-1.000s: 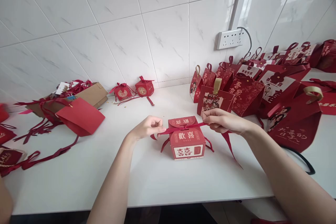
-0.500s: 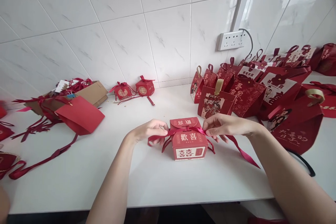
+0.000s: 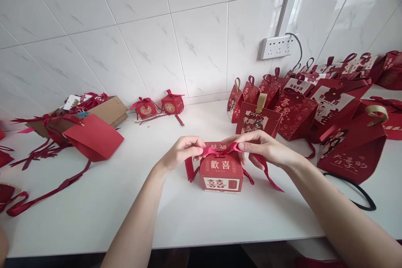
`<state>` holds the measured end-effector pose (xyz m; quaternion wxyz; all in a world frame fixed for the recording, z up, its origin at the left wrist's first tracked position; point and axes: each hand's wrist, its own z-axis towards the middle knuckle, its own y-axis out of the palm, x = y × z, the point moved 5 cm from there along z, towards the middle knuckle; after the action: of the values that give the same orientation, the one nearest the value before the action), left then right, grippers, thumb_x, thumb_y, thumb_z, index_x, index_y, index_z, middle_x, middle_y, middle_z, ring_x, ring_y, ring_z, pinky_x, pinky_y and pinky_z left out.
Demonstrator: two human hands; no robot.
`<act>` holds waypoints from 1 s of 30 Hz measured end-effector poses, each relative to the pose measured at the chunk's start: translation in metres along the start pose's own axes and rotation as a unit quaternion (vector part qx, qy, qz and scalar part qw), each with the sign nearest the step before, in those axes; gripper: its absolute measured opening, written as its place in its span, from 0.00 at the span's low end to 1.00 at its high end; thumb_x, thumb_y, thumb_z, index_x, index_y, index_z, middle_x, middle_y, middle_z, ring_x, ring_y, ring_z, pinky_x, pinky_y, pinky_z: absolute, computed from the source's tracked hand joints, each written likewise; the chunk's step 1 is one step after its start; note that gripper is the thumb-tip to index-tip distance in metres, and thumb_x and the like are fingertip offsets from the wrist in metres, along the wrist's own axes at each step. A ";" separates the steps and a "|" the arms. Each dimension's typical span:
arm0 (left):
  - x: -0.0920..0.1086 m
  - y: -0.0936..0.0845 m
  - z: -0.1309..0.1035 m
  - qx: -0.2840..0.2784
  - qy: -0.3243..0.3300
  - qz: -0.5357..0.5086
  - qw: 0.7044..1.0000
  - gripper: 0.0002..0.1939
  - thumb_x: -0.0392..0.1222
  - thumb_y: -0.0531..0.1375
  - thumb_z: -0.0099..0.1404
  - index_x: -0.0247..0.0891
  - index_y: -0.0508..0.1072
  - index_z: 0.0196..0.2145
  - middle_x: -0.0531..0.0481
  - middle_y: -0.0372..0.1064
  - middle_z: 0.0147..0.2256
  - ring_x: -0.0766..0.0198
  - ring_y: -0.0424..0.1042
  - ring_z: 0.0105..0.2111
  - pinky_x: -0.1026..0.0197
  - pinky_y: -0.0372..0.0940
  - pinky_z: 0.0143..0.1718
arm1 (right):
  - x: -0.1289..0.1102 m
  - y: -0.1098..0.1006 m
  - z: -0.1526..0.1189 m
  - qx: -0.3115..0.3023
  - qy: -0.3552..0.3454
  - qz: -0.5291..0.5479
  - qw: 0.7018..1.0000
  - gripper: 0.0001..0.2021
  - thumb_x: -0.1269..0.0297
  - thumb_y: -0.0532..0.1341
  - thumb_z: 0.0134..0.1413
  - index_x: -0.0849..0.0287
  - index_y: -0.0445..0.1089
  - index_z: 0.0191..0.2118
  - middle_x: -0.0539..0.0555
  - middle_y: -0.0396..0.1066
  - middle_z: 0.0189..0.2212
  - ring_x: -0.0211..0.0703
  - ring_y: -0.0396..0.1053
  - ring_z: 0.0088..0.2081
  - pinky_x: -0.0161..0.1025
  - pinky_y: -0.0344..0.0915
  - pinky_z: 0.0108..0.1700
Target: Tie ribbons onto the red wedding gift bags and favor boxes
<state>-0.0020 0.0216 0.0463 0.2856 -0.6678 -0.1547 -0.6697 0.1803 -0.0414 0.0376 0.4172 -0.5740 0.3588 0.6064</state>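
Note:
A small red gift box point(image 3: 221, 167) with white characters stands upright near the middle of the white table. Pink-red ribbon point(image 3: 233, 147) lies across its top, crossed at the centre. At the box's upper left, my left hand point(image 3: 186, 150) pinches one side of the ribbon between thumb and fingers. My right hand point(image 3: 256, 146) pinches the other side at the upper right, and a ribbon tail hangs below it towards the table. Twisted red cords show at both sides of the box. The ribbon's crossing is partly hidden by the fingers.
Many red gift bags point(image 3: 297, 113) stand at the right, near a black loop point(image 3: 354, 188). Two small red boxes point(image 3: 172, 104) sit by the wall. At the left are a cardboard box point(image 3: 109, 111) of ribbons, a red envelope-like piece point(image 3: 94, 137) and a long ribbon.
Both hands have risen slightly and drawn closer together over the box, lifting the ribbon. The box has shifted a little to the left, and the right ribbon tail has pulled in.

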 end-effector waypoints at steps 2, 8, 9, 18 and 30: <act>-0.001 0.002 0.001 -0.014 0.002 -0.010 1.000 0.09 0.39 0.57 0.55 0.34 0.64 0.20 0.53 0.63 0.23 0.71 0.60 0.23 0.65 0.55 0.26 | 0.005 0.004 0.002 0.001 0.008 0.018 1.000 0.17 0.52 0.63 0.53 0.62 0.78 0.39 0.54 0.76 0.20 0.30 0.59 0.11 0.29 0.53 0.10; -0.003 0.007 0.001 -0.036 -0.005 -0.030 0.999 0.09 0.39 0.58 0.54 0.35 0.63 0.20 0.53 0.63 0.22 0.69 0.61 0.23 0.64 0.53 0.26 | 0.014 0.008 0.008 0.061 0.021 0.048 0.997 0.23 0.49 0.65 0.49 0.63 0.77 0.43 0.50 0.69 0.11 0.34 0.61 0.10 0.30 0.54 0.10; -0.003 0.007 0.001 -0.037 -0.006 -0.033 0.999 0.09 0.39 0.58 0.54 0.34 0.63 0.21 0.52 0.63 0.22 0.69 0.61 0.23 0.64 0.53 0.26 | 0.014 0.008 0.008 0.072 0.017 0.041 0.996 0.22 0.49 0.65 0.49 0.64 0.78 0.43 0.49 0.68 0.10 0.34 0.61 0.10 0.30 0.55 0.11; -0.002 0.010 0.001 -0.043 0.002 -0.024 0.999 0.10 0.41 0.59 0.56 0.34 0.66 0.22 0.52 0.64 0.24 0.71 0.59 0.23 0.64 0.51 0.26 | 0.006 0.009 0.007 0.119 -0.039 -0.076 0.989 0.15 0.54 0.63 0.53 0.62 0.78 0.34 0.47 0.68 0.14 0.31 0.59 0.11 0.33 0.56 0.14; 0.016 0.015 -0.008 0.005 -0.072 0.096 0.993 0.15 0.48 0.55 0.62 0.36 0.64 0.24 0.52 0.65 0.25 0.70 0.61 0.22 0.65 0.56 0.24 | 0.003 0.007 0.003 0.253 -0.066 -0.134 0.956 0.14 0.57 0.70 0.43 0.58 0.71 0.35 0.54 0.77 0.32 0.45 0.74 0.34 0.41 0.70 0.38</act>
<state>0.0017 0.0023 0.0585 0.3404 -0.7243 -0.1135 -0.5887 0.1726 -0.0407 0.0342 0.6490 -0.4515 0.3918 0.4706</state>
